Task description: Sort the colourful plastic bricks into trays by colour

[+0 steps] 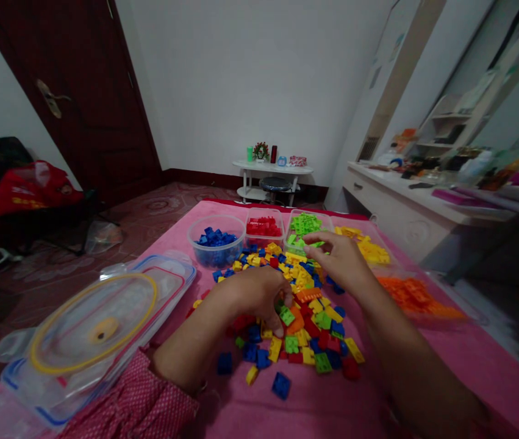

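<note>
Currently left hand (263,294) curled over mixed brick pile (302,279), can't tell if pinching green brick (286,316) at its fingers. Right hand (339,259) over green-brick tub (327,222), fingers bent, grip unclear

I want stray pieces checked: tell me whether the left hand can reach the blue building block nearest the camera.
Probably yes: the left hand is close by, over the block pile, and the blue building block lies apart on the pink cloth with nothing covering it.
</note>
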Available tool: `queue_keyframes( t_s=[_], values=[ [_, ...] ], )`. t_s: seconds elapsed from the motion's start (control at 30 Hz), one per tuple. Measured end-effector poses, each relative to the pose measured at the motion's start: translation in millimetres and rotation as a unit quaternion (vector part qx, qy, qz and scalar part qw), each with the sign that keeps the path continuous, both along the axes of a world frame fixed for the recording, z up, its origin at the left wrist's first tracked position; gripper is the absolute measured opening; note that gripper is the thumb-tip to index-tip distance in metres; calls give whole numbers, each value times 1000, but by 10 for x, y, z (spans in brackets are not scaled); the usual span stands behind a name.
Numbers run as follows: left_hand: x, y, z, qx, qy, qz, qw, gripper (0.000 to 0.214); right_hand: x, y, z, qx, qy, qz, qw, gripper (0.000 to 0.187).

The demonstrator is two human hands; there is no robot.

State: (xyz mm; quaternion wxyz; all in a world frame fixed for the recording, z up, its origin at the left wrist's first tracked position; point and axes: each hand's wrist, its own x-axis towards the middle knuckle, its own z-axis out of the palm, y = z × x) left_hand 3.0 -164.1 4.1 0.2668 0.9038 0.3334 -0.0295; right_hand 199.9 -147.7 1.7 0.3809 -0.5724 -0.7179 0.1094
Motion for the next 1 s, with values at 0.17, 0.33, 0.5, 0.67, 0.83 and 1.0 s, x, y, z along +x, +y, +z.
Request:
queue_keyframes(
  t_s=[0.17,0.33,0.5,0.67,0.83,1.0],
  values=[
    [62,-12,-83,95,6,16,995,43,-65,-30,-42,-35,-4,67,997,22],
    [86,-43,-125,85,9,8,996,14,-110,-35,-78,-52,-5,74,996,24],
    [102,-51,-108,103,-1,37,994,22,-140,-63,-49,-69,-11,89,994,24],
    [41,63,-180,39,-37,38,998,19,-168,-161,78,-84,-65,121,987,20],
    [6,149,-266,23,-51,37,998,29,-250,-442,215,-172,-237,168,941,9],
    [13,154,-290,35,-50,36,997,34,-483,-671,110,-189,-362,184,894,30]
  ],
)
